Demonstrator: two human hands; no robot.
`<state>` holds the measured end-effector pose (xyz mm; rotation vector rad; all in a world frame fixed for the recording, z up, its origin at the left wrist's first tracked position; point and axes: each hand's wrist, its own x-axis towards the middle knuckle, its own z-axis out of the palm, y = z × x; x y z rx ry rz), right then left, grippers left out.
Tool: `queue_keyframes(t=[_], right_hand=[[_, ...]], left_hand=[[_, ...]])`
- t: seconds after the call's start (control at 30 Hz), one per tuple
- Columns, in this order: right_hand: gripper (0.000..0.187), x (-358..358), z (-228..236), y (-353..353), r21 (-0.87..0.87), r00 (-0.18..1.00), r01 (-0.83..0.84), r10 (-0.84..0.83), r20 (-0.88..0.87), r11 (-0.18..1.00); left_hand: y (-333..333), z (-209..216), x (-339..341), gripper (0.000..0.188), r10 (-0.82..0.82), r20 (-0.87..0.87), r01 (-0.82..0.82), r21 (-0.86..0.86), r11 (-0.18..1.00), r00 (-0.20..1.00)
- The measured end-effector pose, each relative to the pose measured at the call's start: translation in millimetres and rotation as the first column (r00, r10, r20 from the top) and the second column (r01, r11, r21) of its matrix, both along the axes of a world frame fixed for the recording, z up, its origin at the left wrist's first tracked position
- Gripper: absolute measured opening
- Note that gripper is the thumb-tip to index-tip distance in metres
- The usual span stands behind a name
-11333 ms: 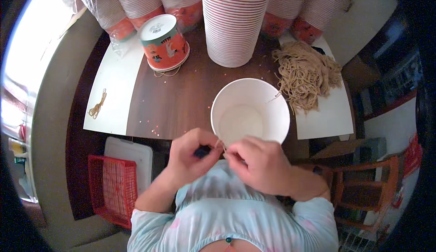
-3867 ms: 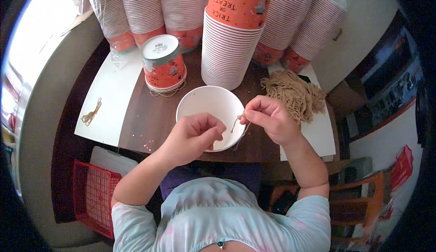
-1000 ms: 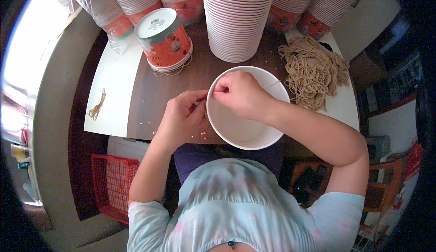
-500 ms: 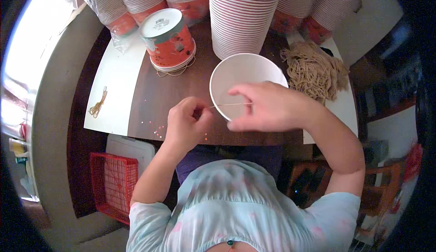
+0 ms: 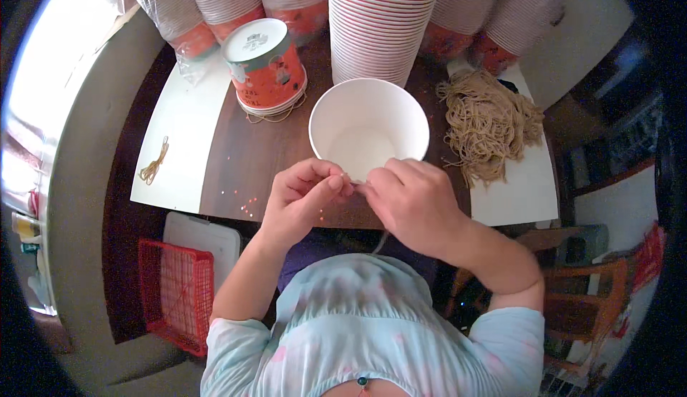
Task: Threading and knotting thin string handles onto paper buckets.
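Observation:
A white paper bucket (image 5: pixel 368 118) stands mouth up on the brown table, its inside facing me. At its near rim my left hand (image 5: pixel 304 196) is closed in a pinch. My right hand (image 5: pixel 415 200) is closed as well, its fingertips almost meeting the left ones. Between the two sets of fingertips a short piece of thin string (image 5: pixel 356 182) shows, and both hands seem to grip it. A pale tail hangs beneath the right hand. The fingers hide where the string meets the bucket.
Behind stands a tall stack of nested buckets (image 5: pixel 383 35); bagged stacks (image 5: pixel 222 0) line the back. Left are upturned orange buckets (image 5: pixel 265 75) with cord at their rims. A heap of tan string (image 5: pixel 490 125) lies right, a small bundle (image 5: pixel 154 161) far left, and a red basket (image 5: pixel 175 293) below.
My right hand has come down, its spread fingers now closed near the left hand's fingertips. The string stretched between my hands has shortened. The bucket has shifted slightly left.

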<state>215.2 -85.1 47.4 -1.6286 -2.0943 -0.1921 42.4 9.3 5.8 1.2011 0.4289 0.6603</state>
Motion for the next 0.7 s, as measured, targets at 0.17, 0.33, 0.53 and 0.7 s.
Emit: queue_keyframes(t=[0.17, 0.33, 0.53, 0.7], right_hand=[[0.014, -18.8, -23.4, -21.2, 0.117, 0.965, 0.034, -0.002, -0.263, 0.993], [0.016, -41.5, -31.7, -39.4, 0.081, 0.991, -0.096, 0.103, -0.089, 0.992], [0.023, -4.0, 6.5, -15.7, 0.193, 0.973, -0.074, 0.114, -0.203, 0.978], [0.026, -1.2, -14.1, -1.4, 0.118, 0.958, -0.281, 0.285, -0.018, 0.952]], left_hand=[[-15.2, -1.9, -6.9, 0.028, 0.145, -0.053, -0.072, 0.671, 0.738, 0.988], [-15.4, -8.8, -3.2, 0.036, 0.161, 0.0, -0.033, 0.979, 0.2, 0.987], [-11.3, -18.2, -11.3, 0.035, 0.201, 0.09, -0.112, 0.989, 0.101, 0.976], [-14.7, -10.5, -8.8, 0.021, 0.226, 0.126, -0.159, 0.978, 0.136, 0.966]])
